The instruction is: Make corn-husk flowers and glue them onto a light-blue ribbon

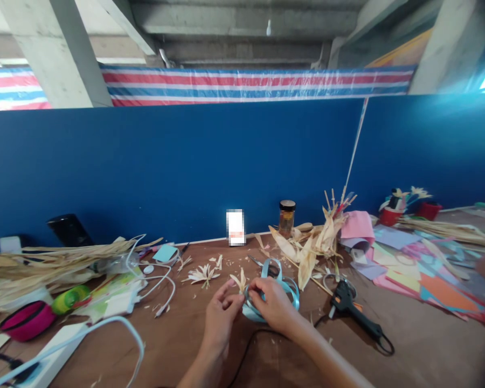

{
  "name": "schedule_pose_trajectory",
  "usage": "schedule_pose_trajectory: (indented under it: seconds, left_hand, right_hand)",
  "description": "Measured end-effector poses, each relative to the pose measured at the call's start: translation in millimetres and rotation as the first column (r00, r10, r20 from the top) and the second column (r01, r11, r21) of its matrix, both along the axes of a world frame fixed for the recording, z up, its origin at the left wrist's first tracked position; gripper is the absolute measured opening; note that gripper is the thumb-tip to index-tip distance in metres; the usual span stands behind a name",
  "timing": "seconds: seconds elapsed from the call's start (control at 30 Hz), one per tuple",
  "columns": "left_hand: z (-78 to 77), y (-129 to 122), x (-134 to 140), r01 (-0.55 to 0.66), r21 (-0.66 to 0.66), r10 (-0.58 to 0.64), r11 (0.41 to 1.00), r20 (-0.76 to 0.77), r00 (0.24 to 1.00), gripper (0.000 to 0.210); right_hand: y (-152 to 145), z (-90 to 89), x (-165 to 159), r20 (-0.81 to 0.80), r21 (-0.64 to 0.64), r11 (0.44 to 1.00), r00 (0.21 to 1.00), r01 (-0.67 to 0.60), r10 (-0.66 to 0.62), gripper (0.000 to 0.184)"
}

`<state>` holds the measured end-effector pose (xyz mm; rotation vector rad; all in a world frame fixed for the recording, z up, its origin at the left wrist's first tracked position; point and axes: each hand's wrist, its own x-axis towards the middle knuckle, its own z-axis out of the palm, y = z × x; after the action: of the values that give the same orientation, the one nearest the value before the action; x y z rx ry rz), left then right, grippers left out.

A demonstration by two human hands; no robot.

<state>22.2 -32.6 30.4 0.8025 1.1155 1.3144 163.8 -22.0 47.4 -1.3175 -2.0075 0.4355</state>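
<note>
My left hand pinches the husk low down; it stands at 1 o'clock from my palm, long axis toward 12. My right hand, fingers curled, sits at its 4 o'clock, over the ribbon; what those grip, I can't tell.

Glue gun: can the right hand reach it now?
Probably yes: nothing tall stands between the glue gun and the right hand, though that hand looks busy at the husk petals.

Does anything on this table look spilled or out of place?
Yes: small pale scraps are strewn across the brown table instead of gathered up, and the coloured papers at right lie in a jumbled, overlapping spread. No damage stands out.
</note>
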Motion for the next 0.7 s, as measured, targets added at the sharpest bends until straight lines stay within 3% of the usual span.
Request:
schedule_pose_trajectory:
  seconds: [0.1, 0.37, 0.7]
  left_hand:
    - [0.2, -0.6, -1.2, 0.012, -0.039, -0.010, 0.999, 0.057, 0.998, 0.070]
    - [4.2, -2.4, -2.5, 0.101, -0.127, -0.080, 0.987, 0.160, 0.984, 0.035]
    - [3.7, -4.0, -1.8, 0.136, -0.159, -0.101, 0.978, 0.209, 0.973, 0.028]
  right_hand:
    - [-0.5, -1.1, -0.3, -0.027, 0.006, 1.000, 1.000, 0.010, -0.010, 0.014]
    - [-3.5, -0.1, -3.4, -0.069, 0.007, 1.000, 0.997, 0.023, -0.023, 0.013]
    - [-5.5, 0.4, -4.1, -0.090, 0.005, 0.999, 0.995, 0.039, -0.039, 0.012]
